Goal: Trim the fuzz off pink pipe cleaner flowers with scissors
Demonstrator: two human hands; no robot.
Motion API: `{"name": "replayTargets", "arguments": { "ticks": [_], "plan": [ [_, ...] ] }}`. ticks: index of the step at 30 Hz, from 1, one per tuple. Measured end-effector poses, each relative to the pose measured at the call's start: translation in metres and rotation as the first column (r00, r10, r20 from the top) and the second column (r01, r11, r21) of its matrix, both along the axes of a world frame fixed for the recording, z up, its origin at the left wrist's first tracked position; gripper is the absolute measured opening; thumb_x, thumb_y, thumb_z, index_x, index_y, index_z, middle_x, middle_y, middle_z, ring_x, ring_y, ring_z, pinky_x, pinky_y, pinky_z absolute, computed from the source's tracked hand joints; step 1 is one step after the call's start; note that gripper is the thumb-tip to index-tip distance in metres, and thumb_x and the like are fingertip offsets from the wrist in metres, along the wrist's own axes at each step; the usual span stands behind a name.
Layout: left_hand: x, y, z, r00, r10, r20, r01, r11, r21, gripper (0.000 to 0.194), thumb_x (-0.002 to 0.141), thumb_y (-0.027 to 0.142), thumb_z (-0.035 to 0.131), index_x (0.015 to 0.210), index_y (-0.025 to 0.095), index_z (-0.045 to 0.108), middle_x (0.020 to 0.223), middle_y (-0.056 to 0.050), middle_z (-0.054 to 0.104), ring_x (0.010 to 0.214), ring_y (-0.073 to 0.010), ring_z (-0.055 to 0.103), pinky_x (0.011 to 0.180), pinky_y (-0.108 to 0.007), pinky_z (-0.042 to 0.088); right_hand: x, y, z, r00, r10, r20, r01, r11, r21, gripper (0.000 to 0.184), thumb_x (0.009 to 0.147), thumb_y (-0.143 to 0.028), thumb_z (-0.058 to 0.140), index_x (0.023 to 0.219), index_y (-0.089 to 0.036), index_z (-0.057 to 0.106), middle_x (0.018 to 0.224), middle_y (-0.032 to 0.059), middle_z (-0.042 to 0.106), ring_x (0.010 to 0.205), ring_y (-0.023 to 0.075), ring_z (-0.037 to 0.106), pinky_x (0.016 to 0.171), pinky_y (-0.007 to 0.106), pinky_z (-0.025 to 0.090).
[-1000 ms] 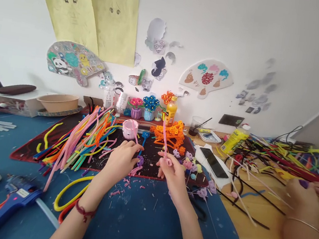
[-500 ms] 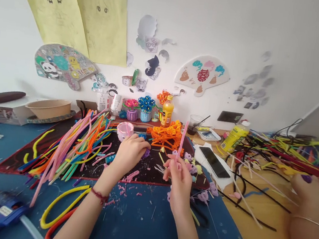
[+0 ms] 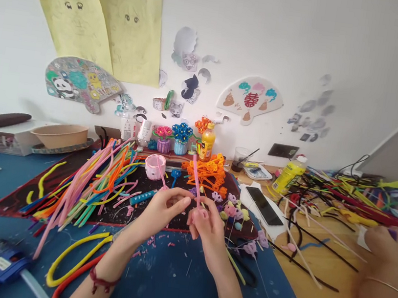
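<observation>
My right hand (image 3: 207,221) is closed on a pink pipe cleaner (image 3: 196,176). Its long end stands up from the fingers, and its lower end is curled into a small loop against them. My left hand (image 3: 164,208) is beside it, thumb and forefinger drawn together near the pipe cleaner; whatever is between the fingertips is too small to make out. Behind the left hand sits a pink pot (image 3: 154,167) with a thin pink strip leaning out of it. A blue pipe-cleaner piece (image 3: 175,175) lies right of the pot.
Coloured pipe cleaners (image 3: 94,179) are heaped at left, near a blue glue gun (image 3: 1,264). Orange pieces (image 3: 210,173), small purple flowers (image 3: 250,247), a phone (image 3: 264,206) and a yellow bottle (image 3: 289,175) stand or lie to the right. Another person's hand (image 3: 384,254) works at far right.
My left hand has come right and nearer to me, beside the right hand. My right hand has shifted left with the pink pipe cleaner, which now leans left.
</observation>
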State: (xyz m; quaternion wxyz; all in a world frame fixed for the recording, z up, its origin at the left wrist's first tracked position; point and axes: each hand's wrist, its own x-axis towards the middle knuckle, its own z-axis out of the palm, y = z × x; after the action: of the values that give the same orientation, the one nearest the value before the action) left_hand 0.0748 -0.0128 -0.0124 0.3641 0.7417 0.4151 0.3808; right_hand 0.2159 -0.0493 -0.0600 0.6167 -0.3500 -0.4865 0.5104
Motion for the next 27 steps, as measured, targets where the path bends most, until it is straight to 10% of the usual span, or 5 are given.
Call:
{"name": "replayTargets", "arguments": {
  "ticks": [13,27],
  "plan": [
    [-0.015,-0.014,-0.003,0.951,0.099,0.293,-0.055,0.986,-0.156,0.024,0.082,0.038,0.060,0.074,0.016,0.063,0.068,0.000,0.066,0.058,-0.0087,0.053,0.054,-0.019,0.042,-0.019,-0.007,-0.003,0.998,-0.012,-0.067,0.006,0.995,-0.095,0.032,0.077,-0.038,0.071,0.103,-0.021,0.066,0.097,0.0061,0.070,0.084,0.0187,0.067,0.075,0.030,0.055],
    [-0.009,-0.014,-0.005,0.901,0.231,0.368,-0.094,0.931,-0.353,0.034,0.067,0.046,0.072,0.066,0.016,0.058,0.058,0.004,0.054,0.053,-0.0070,0.046,0.051,-0.019,0.037,-0.016,-0.018,0.003,0.997,0.066,0.048,-0.064,0.997,-0.048,0.059,0.082,-0.038,0.066,0.137,-0.028,0.047,0.117,0.0072,0.067,0.108,0.0256,0.064,0.095,0.042,0.051]
  ]
}}
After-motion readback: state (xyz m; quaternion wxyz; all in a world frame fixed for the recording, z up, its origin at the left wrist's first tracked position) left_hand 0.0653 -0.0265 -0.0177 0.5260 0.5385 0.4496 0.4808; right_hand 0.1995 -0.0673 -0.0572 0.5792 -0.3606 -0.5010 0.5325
